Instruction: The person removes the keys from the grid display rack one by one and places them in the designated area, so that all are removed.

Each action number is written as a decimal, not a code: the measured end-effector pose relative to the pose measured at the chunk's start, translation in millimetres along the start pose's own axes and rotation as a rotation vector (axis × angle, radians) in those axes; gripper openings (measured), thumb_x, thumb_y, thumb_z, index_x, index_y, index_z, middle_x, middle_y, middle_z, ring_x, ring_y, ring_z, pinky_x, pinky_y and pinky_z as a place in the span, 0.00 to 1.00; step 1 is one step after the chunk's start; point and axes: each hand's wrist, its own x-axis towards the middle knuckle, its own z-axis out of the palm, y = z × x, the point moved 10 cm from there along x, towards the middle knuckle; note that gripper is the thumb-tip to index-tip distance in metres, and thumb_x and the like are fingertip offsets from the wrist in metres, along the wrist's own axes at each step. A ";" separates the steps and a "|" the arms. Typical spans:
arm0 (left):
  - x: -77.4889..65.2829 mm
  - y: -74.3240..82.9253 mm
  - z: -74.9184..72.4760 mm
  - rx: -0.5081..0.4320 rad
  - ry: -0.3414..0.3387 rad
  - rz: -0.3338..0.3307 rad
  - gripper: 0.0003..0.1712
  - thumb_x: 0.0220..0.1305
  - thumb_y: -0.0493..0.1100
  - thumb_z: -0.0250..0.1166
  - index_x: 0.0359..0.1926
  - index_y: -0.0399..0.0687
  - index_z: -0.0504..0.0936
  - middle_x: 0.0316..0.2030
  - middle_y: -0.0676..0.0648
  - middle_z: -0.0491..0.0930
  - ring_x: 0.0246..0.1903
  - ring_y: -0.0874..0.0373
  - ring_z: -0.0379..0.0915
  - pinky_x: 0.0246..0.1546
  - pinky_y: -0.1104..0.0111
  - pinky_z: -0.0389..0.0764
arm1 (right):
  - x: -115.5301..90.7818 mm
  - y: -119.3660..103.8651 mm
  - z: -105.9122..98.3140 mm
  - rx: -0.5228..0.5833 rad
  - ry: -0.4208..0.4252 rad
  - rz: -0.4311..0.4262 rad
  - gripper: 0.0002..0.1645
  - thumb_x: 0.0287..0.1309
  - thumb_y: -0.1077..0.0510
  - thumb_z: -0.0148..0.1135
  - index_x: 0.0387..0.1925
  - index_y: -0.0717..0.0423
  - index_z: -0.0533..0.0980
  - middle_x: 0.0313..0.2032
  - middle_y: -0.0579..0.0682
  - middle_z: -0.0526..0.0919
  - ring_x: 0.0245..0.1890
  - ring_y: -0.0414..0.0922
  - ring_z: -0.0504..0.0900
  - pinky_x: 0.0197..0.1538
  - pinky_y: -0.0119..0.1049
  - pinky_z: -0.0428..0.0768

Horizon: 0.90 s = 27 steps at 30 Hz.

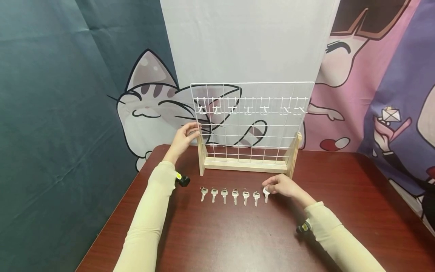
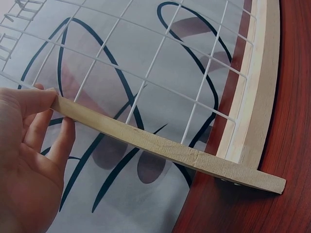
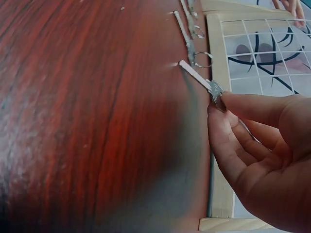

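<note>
A white wire grid rack stands upright in a wooden base. My left hand pinches the top end of its left wooden post between thumb and fingers. Along the grid's upper part hang several white hooks. In front of the base, several silver keys with rings, such as this key, lie in a row on the table. At the right end of that row my right hand pinches one key by its head, the blade pointing away from the fingers. Its ring is largely hidden by the hand.
The reddish-brown wooden table bears the rack and keys. Close behind the rack hangs a printed cartoon cloth, with a dark teal cloth at the left. Each wrist wears a small black camera.
</note>
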 end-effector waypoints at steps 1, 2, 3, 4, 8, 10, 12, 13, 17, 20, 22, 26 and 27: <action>-1.5 3.7 1.0 0.001 -0.002 -0.002 0.24 0.69 0.26 0.59 0.64 0.22 0.69 0.61 0.26 0.73 0.63 0.37 0.69 0.60 0.70 0.76 | -0.6 0.3 0.5 -0.021 0.002 -0.005 0.14 0.59 0.71 0.62 0.45 0.78 0.80 0.32 0.56 0.87 0.31 0.38 0.80 0.38 0.32 0.84; -3.2 7.5 2.2 0.009 -0.003 -0.004 0.24 0.69 0.26 0.59 0.64 0.22 0.69 0.61 0.26 0.73 0.63 0.37 0.69 0.60 0.70 0.76 | -0.9 1.0 0.8 -0.039 0.007 -0.004 0.13 0.59 0.71 0.62 0.45 0.77 0.81 0.32 0.55 0.87 0.31 0.38 0.80 0.37 0.32 0.83; -4.4 10.9 3.2 0.017 -0.003 -0.005 0.24 0.69 0.26 0.60 0.64 0.22 0.69 0.61 0.25 0.72 0.63 0.38 0.70 0.60 0.70 0.76 | -1.2 1.6 1.1 -0.062 0.009 -0.008 0.13 0.58 0.71 0.62 0.44 0.76 0.81 0.32 0.55 0.87 0.31 0.38 0.80 0.36 0.31 0.83; -5.6 13.8 4.1 0.021 -0.003 -0.006 0.24 0.69 0.27 0.60 0.63 0.22 0.70 0.61 0.25 0.72 0.63 0.39 0.70 0.60 0.70 0.76 | -1.5 2.8 1.1 -0.085 0.014 -0.004 0.12 0.58 0.71 0.62 0.43 0.74 0.82 0.32 0.54 0.87 0.31 0.39 0.81 0.36 0.30 0.82; -6.7 15.8 5.0 0.016 -0.005 -0.009 0.24 0.69 0.27 0.60 0.64 0.22 0.69 0.61 0.25 0.72 0.62 0.40 0.71 0.60 0.69 0.76 | -1.4 3.6 0.1 -0.199 0.035 -0.021 0.09 0.57 0.69 0.65 0.40 0.67 0.85 0.32 0.51 0.88 0.31 0.39 0.80 0.35 0.32 0.80; -6.7 15.5 4.6 0.011 -0.005 -0.011 0.24 0.69 0.27 0.60 0.64 0.22 0.69 0.61 0.25 0.72 0.62 0.40 0.70 0.59 0.69 0.76 | -1.4 2.1 -0.8 -0.250 0.048 -0.032 0.09 0.56 0.68 0.66 0.39 0.64 0.86 0.31 0.49 0.88 0.30 0.39 0.79 0.36 0.33 0.79; -6.7 15.4 4.2 0.006 -0.005 -0.011 0.24 0.69 0.26 0.59 0.64 0.21 0.69 0.61 0.25 0.72 0.63 0.39 0.70 0.59 0.69 0.77 | -1.5 0.3 -1.6 -0.283 0.063 -0.036 0.09 0.55 0.68 0.67 0.39 0.63 0.86 0.32 0.48 0.88 0.30 0.39 0.79 0.37 0.35 0.78; -6.6 15.7 4.1 0.001 -0.005 -0.010 0.24 0.69 0.26 0.59 0.64 0.21 0.68 0.61 0.25 0.72 0.63 0.39 0.69 0.59 0.69 0.77 | -1.9 -0.9 -1.7 -0.292 0.068 -0.039 0.09 0.55 0.68 0.67 0.39 0.62 0.86 0.32 0.48 0.88 0.30 0.39 0.79 0.37 0.35 0.78; -6.4 16.3 3.3 0.005 -0.003 -0.008 0.24 0.69 0.26 0.59 0.64 0.21 0.68 0.61 0.26 0.73 0.63 0.38 0.69 0.59 0.69 0.77 | -3.9 -4.4 -1.1 -0.317 0.082 -0.041 0.08 0.55 0.68 0.67 0.38 0.62 0.86 0.31 0.48 0.88 0.30 0.39 0.80 0.36 0.37 0.78; -6.5 16.3 2.9 0.010 -0.003 -0.010 0.24 0.69 0.26 0.59 0.64 0.21 0.68 0.61 0.26 0.73 0.63 0.37 0.69 0.59 0.69 0.77 | -5.6 -5.9 0.5 -0.345 0.086 -0.047 0.08 0.55 0.68 0.67 0.38 0.61 0.86 0.30 0.47 0.88 0.30 0.39 0.80 0.37 0.37 0.78; -6.5 16.2 2.8 0.018 -0.004 -0.014 0.24 0.69 0.26 0.59 0.64 0.21 0.68 0.61 0.26 0.73 0.63 0.38 0.69 0.59 0.69 0.77 | -6.7 -6.6 1.5 -0.360 0.087 -0.054 0.07 0.56 0.67 0.67 0.37 0.60 0.86 0.29 0.46 0.87 0.30 0.39 0.79 0.38 0.38 0.78; -6.8 15.7 2.9 0.033 -0.006 -0.025 0.24 0.70 0.28 0.60 0.64 0.23 0.69 0.62 0.27 0.73 0.63 0.40 0.70 0.60 0.69 0.76 | -9.0 -6.4 2.1 -0.358 0.100 -0.066 0.07 0.55 0.67 0.67 0.36 0.59 0.86 0.27 0.43 0.85 0.29 0.38 0.78 0.39 0.38 0.76; -6.9 15.3 2.9 0.037 -0.006 -0.029 0.24 0.70 0.28 0.60 0.64 0.23 0.69 0.62 0.27 0.73 0.63 0.40 0.70 0.60 0.69 0.76 | -9.6 -6.6 2.0 -0.353 0.103 -0.070 0.07 0.55 0.67 0.67 0.36 0.59 0.86 0.26 0.42 0.85 0.29 0.38 0.78 0.39 0.37 0.75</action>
